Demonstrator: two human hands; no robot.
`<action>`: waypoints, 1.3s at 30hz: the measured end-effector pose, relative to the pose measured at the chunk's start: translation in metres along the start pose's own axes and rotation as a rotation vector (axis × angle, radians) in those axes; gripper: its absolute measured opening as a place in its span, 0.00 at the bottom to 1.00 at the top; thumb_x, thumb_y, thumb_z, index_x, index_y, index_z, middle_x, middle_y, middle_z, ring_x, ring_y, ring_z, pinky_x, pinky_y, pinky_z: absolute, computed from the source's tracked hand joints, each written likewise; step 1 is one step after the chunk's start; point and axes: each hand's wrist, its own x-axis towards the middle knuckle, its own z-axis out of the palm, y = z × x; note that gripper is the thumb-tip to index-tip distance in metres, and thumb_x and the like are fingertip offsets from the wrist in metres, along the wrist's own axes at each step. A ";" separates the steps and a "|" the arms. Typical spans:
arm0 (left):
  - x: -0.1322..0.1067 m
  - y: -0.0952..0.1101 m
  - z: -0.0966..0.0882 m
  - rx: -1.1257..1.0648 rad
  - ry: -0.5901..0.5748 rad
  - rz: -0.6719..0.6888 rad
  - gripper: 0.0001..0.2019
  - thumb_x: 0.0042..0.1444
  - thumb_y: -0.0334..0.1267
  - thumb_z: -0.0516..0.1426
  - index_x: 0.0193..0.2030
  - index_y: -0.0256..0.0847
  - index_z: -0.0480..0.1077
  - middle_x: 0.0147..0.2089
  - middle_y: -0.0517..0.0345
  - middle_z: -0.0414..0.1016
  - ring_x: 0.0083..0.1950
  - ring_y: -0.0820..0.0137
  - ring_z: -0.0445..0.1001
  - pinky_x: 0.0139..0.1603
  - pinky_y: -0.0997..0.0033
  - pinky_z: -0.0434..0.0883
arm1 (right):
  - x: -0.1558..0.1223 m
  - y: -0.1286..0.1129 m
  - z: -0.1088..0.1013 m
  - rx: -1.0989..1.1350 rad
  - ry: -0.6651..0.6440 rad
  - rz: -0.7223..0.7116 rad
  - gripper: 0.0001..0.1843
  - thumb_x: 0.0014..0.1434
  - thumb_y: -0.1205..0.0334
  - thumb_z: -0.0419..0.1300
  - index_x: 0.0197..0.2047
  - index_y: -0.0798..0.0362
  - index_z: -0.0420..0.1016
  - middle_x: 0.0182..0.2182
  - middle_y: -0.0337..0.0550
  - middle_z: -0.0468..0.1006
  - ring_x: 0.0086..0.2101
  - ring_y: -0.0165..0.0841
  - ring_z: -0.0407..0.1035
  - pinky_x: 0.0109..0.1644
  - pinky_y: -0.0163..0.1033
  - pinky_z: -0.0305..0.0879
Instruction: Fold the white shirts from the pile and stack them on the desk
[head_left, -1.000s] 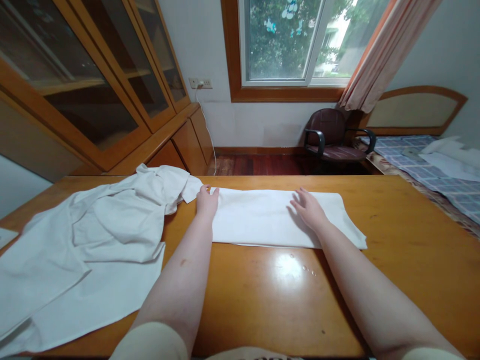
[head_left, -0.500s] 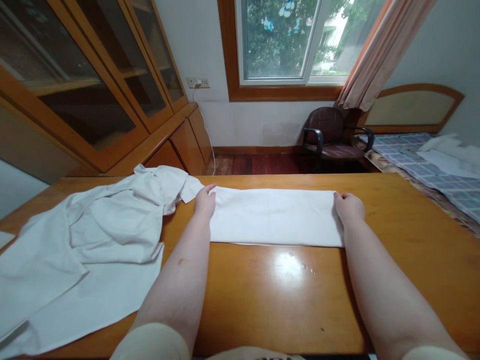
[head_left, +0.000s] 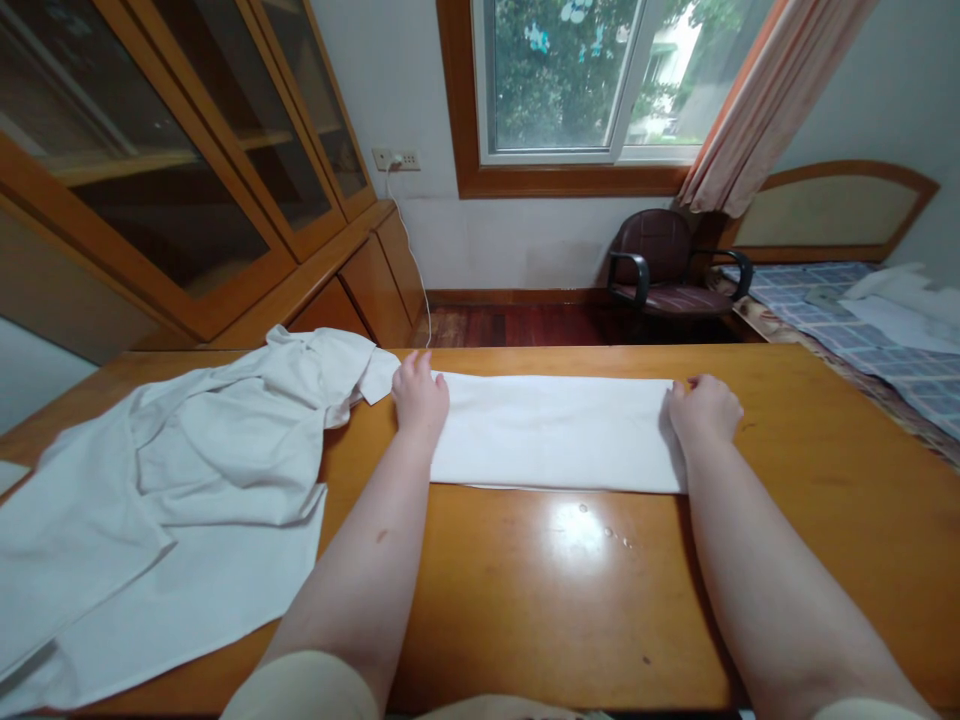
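A folded white cloth (head_left: 555,432) lies flat as a long strip across the table. At its left end is my left hand (head_left: 421,400), fingers apart and slightly bent, resting at the cloth's edge. My right hand (head_left: 703,408) is at the opposite end, its thumb separated from loosely curled fingers, beside the cloth's upper right corner. Neither hand visibly pinches the fabric. To the left, a large crumpled white cloth (head_left: 225,450) is heaped loosely, one corner of it close to my left hand.
The wooden table (head_left: 540,600) carries both cloths, with a few small drops near its middle. Beyond it stand a glass-doored cabinet (head_left: 225,150), an office chair (head_left: 660,255) under the window and a bed (head_left: 870,310) at the right. A white cable (head_left: 411,245) hangs from the wall socket.
My fingers have loosened from the ends of the folded cloth. My left hand has moved slightly right and its fingers have spread; my right hand has turned a little outward. The cloth stays in place.
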 end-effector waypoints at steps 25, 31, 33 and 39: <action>-0.049 0.050 0.051 0.127 -0.507 0.522 0.30 0.61 0.51 0.43 0.69 0.48 0.47 0.71 0.59 0.43 0.71 0.63 0.42 0.67 0.52 0.44 | -0.089 -0.085 0.033 -0.047 -0.390 -0.881 0.37 0.62 0.39 0.40 0.69 0.50 0.46 0.67 0.46 0.46 0.65 0.41 0.40 0.66 0.55 0.38; -0.043 0.038 0.052 0.152 -0.471 0.365 0.38 0.58 0.60 0.40 0.70 0.41 0.42 0.71 0.55 0.42 0.71 0.60 0.39 0.67 0.46 0.40 | -0.086 -0.084 0.033 -0.043 -0.422 -0.821 0.39 0.62 0.38 0.39 0.69 0.52 0.44 0.67 0.45 0.45 0.66 0.40 0.39 0.66 0.55 0.37; -0.040 0.034 0.052 0.168 -0.470 0.320 0.37 0.59 0.61 0.38 0.70 0.41 0.42 0.72 0.56 0.42 0.72 0.60 0.38 0.67 0.46 0.40 | -0.085 -0.083 0.034 -0.046 -0.425 -0.789 0.40 0.62 0.38 0.39 0.69 0.53 0.43 0.68 0.45 0.45 0.66 0.39 0.38 0.66 0.54 0.37; -0.036 0.031 0.051 0.207 -0.482 0.278 0.37 0.59 0.61 0.36 0.70 0.42 0.42 0.72 0.59 0.41 0.72 0.62 0.37 0.68 0.49 0.41 | -0.078 -0.078 0.034 -0.074 -0.420 -0.686 0.40 0.62 0.38 0.37 0.70 0.55 0.42 0.68 0.46 0.44 0.66 0.38 0.37 0.66 0.52 0.36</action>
